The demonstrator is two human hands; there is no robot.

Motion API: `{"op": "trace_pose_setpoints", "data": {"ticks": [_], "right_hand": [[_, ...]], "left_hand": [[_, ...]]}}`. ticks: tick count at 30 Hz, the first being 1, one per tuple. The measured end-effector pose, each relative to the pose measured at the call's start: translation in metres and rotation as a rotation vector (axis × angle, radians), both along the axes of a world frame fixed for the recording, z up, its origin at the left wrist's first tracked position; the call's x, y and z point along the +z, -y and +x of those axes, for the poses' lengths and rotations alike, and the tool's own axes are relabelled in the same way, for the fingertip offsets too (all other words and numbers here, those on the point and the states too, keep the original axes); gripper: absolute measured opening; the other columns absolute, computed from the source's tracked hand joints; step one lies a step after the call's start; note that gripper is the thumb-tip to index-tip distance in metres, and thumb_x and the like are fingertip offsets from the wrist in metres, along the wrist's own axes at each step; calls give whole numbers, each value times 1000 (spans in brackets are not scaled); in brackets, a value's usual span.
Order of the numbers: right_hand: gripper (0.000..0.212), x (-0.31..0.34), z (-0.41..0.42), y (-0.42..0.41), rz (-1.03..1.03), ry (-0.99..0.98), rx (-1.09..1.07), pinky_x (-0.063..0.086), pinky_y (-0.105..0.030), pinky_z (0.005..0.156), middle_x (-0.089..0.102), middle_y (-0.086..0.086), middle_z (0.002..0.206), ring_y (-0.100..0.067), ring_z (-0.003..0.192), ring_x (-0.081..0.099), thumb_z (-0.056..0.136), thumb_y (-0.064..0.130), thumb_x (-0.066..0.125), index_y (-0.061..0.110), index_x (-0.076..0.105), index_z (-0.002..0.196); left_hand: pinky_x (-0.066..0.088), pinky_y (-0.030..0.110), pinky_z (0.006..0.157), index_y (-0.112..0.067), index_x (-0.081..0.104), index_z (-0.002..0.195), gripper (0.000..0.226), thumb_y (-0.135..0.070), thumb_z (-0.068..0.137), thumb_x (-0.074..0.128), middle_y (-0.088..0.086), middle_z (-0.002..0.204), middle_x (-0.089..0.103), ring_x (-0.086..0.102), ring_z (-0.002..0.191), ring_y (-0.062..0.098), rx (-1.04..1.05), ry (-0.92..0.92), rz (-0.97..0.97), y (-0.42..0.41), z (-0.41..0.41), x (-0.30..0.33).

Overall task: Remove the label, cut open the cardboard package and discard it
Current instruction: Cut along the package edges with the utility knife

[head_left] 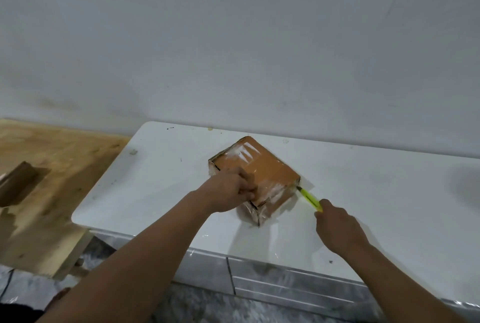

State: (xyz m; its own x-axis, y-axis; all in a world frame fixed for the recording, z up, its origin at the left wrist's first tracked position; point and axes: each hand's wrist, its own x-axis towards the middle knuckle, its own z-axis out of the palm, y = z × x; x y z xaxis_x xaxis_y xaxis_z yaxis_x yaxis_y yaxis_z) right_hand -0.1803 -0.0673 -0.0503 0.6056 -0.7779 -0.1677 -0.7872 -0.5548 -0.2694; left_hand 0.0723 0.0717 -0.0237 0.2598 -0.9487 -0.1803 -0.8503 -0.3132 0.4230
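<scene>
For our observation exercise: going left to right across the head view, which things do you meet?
Wooden board → left hand → cardboard package → yellow cutter → right hand.

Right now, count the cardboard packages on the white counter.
1. The cardboard package sits mid-counter, left hand pressing its top, right hand holding a yellow cutter at its right corner. None appears hidden.

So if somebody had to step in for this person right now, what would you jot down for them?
Left hand: pressing on the cardboard package, steadying it on the white table.
Right hand: gripping the yellow cutter, tip at the package's right corner.
Done: hard to tell; clear tape covers the box and no label shows on top.
Left: finish cutting it open, then discard it.
</scene>
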Motion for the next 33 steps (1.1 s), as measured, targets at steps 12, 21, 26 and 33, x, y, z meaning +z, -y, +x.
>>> {"op": "trace_pose_setpoints", "data": {"ticks": [12, 21, 26, 33], "right_hand": [[24, 29, -42, -23, 55, 159, 129, 41, -22, 53, 59, 8, 67, -8, 54, 57, 99, 33, 41, 36, 48, 122], [42, 43, -34, -16, -40, 121, 307, 51, -33, 75, 58, 12, 105, -15, 88, 61, 101, 33, 36, 35, 37, 143], [43, 48, -27, -4, -110, 66, 388, 50, -34, 75, 57, 10, 101, -17, 88, 60, 101, 32, 36, 35, 36, 143], [42, 51, -24, 8, -205, 39, 436, 50, -36, 66, 60, 6, 92, -20, 78, 60, 98, 30, 43, 34, 44, 140]], "left_hand": [[47, 35, 85, -28, 63, 103, 13, -35, 95, 56, -7, 100, 60, 55, 101, 17, 210, 106, -190, -10, -29, 3], [4, 51, 117, -44, 50, 108, 47, -75, 74, 59, -15, 94, 67, 40, 129, 18, 474, -95, -106, -21, -62, -2], [2, 54, 116, -52, 56, 118, 48, -72, 75, 64, -20, 105, 66, 33, 136, 20, 623, -274, -161, -16, -77, -5], [23, 52, 108, -52, 70, 111, 31, -60, 82, 69, -29, 93, 69, 51, 125, 11, 778, -454, -266, -1, -76, -9]]}}
